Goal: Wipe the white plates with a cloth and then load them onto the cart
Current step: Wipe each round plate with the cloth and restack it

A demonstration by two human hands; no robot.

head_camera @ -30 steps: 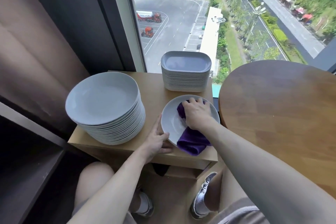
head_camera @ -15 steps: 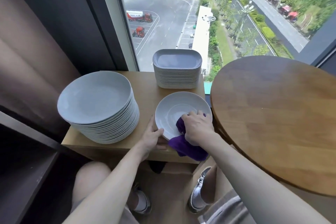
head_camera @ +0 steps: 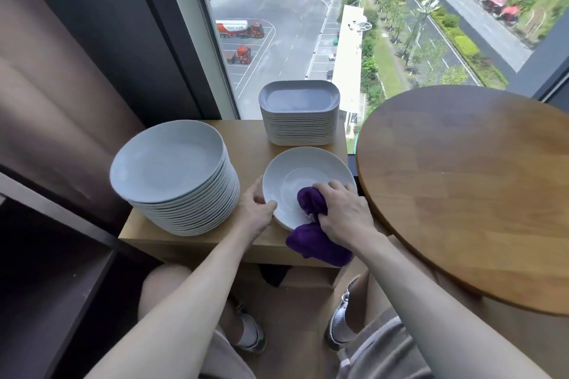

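**STEP IN HAND:** wipe single plate (head_camera: 295,175). Judged mid-wipe; loading not yet begun.

1. **Hold.** L hand (head_camera: 257,212) grips plate's left rim, thumb (head_camera: 267,205) on top of rim, other fingers curled at the edge; underside contact hidden. Use this hand as anchor so plate doesn't slide on wooden stand (head_camera: 243,135).
2. **Wipe.** R hand (head_camera: 345,215) is closed round bunched purple cloth (head_camera: 311,203), pressing it on plate's near-right sector. Rec.: work in circles from centre well out to rim w/ moderate pressure. Turn plate w/ L hand to reach far sector, which is not under the cloth now.
3. **Caution.** Plate's near rim sits approx. at stand's front edge, so a heavy push there could tip it. Loose cloth tail hangs over rim & past stand front; gather it in to avoid a snag.

**POSITION:** plate lies flat on stand, just right of round stack (head_camera: 172,169), just in front of square stack (head_camera: 298,114), beside round table (head_camera: 462,178). Rel. to fingers: left rim is under L thumb. Cloth fills R palm, R fingers wrapped over its top, knuckles toward plate centre. Cart: can't ID in view.
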